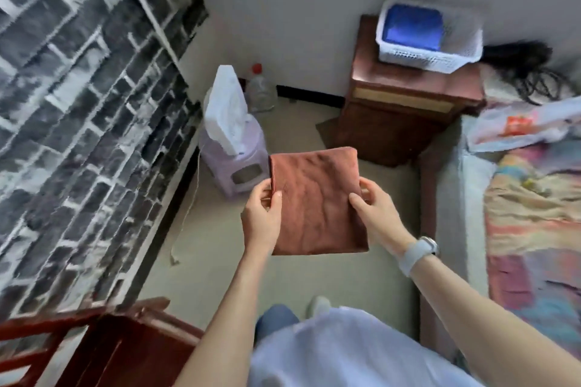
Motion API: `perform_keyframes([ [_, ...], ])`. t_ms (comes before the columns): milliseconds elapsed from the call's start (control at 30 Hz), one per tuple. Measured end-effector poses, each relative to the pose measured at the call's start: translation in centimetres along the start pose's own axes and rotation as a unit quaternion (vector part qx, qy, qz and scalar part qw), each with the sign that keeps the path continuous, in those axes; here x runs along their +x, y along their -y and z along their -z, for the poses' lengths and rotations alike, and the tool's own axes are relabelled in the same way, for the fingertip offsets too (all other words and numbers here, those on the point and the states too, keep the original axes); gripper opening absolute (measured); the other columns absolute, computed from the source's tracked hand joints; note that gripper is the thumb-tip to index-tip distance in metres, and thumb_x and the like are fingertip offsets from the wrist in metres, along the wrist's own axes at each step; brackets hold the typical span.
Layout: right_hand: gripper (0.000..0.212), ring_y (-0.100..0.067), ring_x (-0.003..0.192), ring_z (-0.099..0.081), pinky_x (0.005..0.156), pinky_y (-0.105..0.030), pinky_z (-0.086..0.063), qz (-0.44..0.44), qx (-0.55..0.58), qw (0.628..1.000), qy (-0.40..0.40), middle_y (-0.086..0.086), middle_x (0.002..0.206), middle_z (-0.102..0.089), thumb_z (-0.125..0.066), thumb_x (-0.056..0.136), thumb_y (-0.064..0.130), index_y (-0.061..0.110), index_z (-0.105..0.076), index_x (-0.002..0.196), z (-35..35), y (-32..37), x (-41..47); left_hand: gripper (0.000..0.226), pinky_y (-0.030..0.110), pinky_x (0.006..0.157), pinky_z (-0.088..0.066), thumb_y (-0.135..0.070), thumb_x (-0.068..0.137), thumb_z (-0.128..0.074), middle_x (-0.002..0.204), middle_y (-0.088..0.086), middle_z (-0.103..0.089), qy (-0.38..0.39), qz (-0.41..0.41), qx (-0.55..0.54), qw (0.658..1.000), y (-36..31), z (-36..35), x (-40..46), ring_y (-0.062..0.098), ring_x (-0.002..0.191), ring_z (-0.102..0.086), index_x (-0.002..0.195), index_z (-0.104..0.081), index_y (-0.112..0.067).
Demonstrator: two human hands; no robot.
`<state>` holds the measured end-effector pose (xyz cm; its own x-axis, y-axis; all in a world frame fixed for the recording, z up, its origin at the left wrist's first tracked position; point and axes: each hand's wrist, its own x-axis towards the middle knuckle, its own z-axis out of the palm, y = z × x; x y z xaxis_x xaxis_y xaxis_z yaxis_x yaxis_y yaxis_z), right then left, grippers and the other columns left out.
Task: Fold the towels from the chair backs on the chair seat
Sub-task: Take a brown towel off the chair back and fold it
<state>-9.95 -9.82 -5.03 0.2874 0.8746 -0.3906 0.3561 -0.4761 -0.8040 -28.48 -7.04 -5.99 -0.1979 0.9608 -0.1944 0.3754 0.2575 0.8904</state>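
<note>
Towel (316,198): matt rust-brown cloth, short soft nap, lightly creased. Chair (94,345): red-brown wood, glossy varnish. Cabinet (405,104): dark brown wood, smooth top with a dull sheen. Basket (430,55): white perforated plastic, matt. Stool (239,163): pale lilac plastic, smooth, slight gloss. Bottle (261,88): clear plastic, red cap. Watch strap (415,253): smooth pale band, matt. Wall covering (78,104): printed brick pattern, flat finish. Bedcover (534,214): patterned cloth, matt, rumpled.
</note>
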Motion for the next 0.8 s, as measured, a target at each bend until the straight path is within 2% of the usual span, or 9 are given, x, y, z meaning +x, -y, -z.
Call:
perform_keyframes([
  [100, 0.032, -0.023, 0.098, -0.060, 0.093, -0.043, -0.047, -0.006, 0.040, 0.998, -0.050, -0.001, 0.104, -0.063, -0.053, 0.088, 0.015, 0.021, -0.055, 0.120, 4.6, -0.6, 2.9, 0.025, 0.027, 0.086, -0.046, -0.010, 0.087, -0.057, 0.096, 0.000, -0.063, 0.050, -0.010, -0.006, 0.999, -3.2, -5.2, 2.7, 0.016, 0.090, -0.060, 0.112, -0.060, -0.010],
  [233, 0.034, -0.020, 0.101, -0.057, 0.090, -0.036, -0.046, -0.020, 0.073, 0.993, -0.096, 0.001, 0.104, -0.059, -0.050, 0.090, 0.014, 0.018, -0.052, 0.124, 9.4, -0.8, 8.0, 0.026, 0.027, 0.087, -0.047, -0.013, 0.088, -0.057, 0.098, -0.002, -0.062, 0.108, -0.029, -0.008, 0.994, -7.2, -11.7, 7.4, 0.014, 0.092, -0.059, 0.114, -0.059, -0.012],
  [300, 0.036, -0.019, 0.101, -0.057, 0.091, -0.037, -0.047, -0.021, 0.080, 0.990, -0.115, 0.002, 0.104, -0.059, -0.051, 0.090, 0.015, 0.018, -0.051, 0.125, 11.7, -0.6, 11.5, 0.027, 0.025, 0.086, -0.046, -0.013, 0.088, -0.057, 0.099, -0.001, -0.063, 0.126, -0.049, -0.003, 0.991, -9.2, -15.0, 10.5, 0.012, 0.091, -0.058, 0.114, -0.060, -0.012],
  [433, 0.037, -0.013, 0.095, -0.055, 0.087, -0.032, -0.046, -0.028, 0.107, 0.983, -0.144, 0.004, 0.101, -0.057, -0.050, 0.091, 0.016, 0.019, -0.049, 0.128, 15.9, 0.8, 19.7, 0.028, 0.026, 0.088, -0.047, -0.012, 0.087, -0.059, 0.097, -0.001, -0.063, 0.143, -0.080, 0.004, 0.986, -13.6, -21.7, 17.7, 0.012, 0.090, -0.059, 0.114, -0.061, -0.011],
  [567, 0.036, -0.015, 0.095, -0.057, 0.085, -0.029, -0.044, -0.037, 0.133, 0.977, -0.162, 0.003, 0.097, -0.059, -0.050, 0.091, 0.012, 0.016, -0.050, 0.126, 19.9, 3.5, 28.4, 0.029, 0.019, 0.085, -0.044, -0.015, 0.089, -0.056, 0.104, 0.000, -0.063, 0.170, -0.064, 0.009, 0.983, -18.9, -27.2, 24.7, 0.009, 0.091, -0.057, 0.118, -0.058, -0.013],
  [700, 0.036, -0.014, 0.102, -0.057, 0.092, -0.031, -0.045, -0.035, 0.155, 0.971, -0.177, 0.002, 0.108, -0.061, -0.048, 0.091, 0.012, 0.018, -0.050, 0.126, 23.6, 5.4, 36.7, 0.028, 0.022, 0.085, -0.043, -0.017, 0.091, -0.052, 0.106, 0.000, -0.061, 0.171, -0.056, 0.023, 0.983, -23.6, -33.0, 31.1, 0.011, 0.095, -0.056, 0.119, -0.056, -0.014],
  [800, 0.037, -0.014, 0.102, -0.055, 0.085, -0.025, -0.045, -0.042, 0.165, 0.971, -0.169, 0.001, 0.115, -0.057, -0.045, 0.094, 0.016, 0.020, -0.045, 0.131, 26.0, 6.1, 42.5, 0.028, 0.024, 0.083, -0.043, -0.017, 0.094, -0.048, 0.107, 0.000, -0.058, 0.171, -0.046, 0.035, 0.984, -26.2, -37.5, 35.2, 0.013, 0.098, -0.055, 0.122, -0.052, -0.015],
])
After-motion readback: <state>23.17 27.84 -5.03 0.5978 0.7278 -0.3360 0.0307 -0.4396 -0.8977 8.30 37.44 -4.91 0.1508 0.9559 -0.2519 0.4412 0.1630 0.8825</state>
